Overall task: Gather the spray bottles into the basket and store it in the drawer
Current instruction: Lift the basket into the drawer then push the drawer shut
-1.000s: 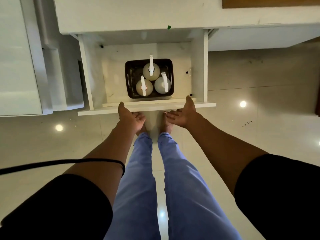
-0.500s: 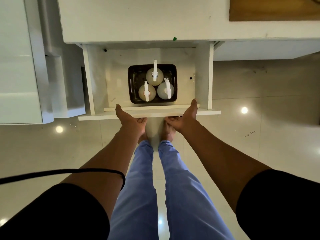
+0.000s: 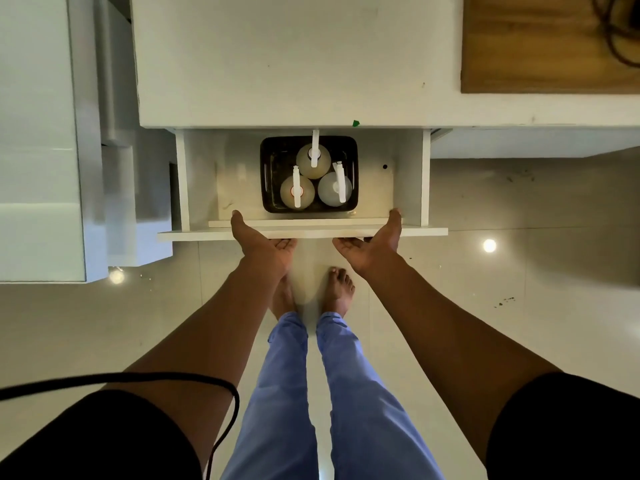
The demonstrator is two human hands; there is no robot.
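A dark basket [image 3: 266,174] stands in the open white drawer [image 3: 410,174] under the counter. Three spray bottles stand upright in it with white spray heads: one at the back [image 3: 309,167], one front left [image 3: 289,195], one front right [image 3: 328,190]. My left hand [image 3: 263,244] and my right hand [image 3: 374,247] both hold the drawer front [image 3: 422,232]. Each thumb lies over its top edge and the fingers curl beneath it. The basket sits between my hands, just behind the front panel.
The white countertop [image 3: 294,64] overhangs the back of the drawer, with a wooden board [image 3: 547,43] at its right. A white cabinet [image 3: 34,133] stands at the left. My bare feet [image 3: 337,289] are on the glossy tiled floor below the drawer. A black cable [image 3: 138,379] crosses my left arm.
The drawer has slid inward under the counter with both hands on its front. Less of its inside shows behind the basket.
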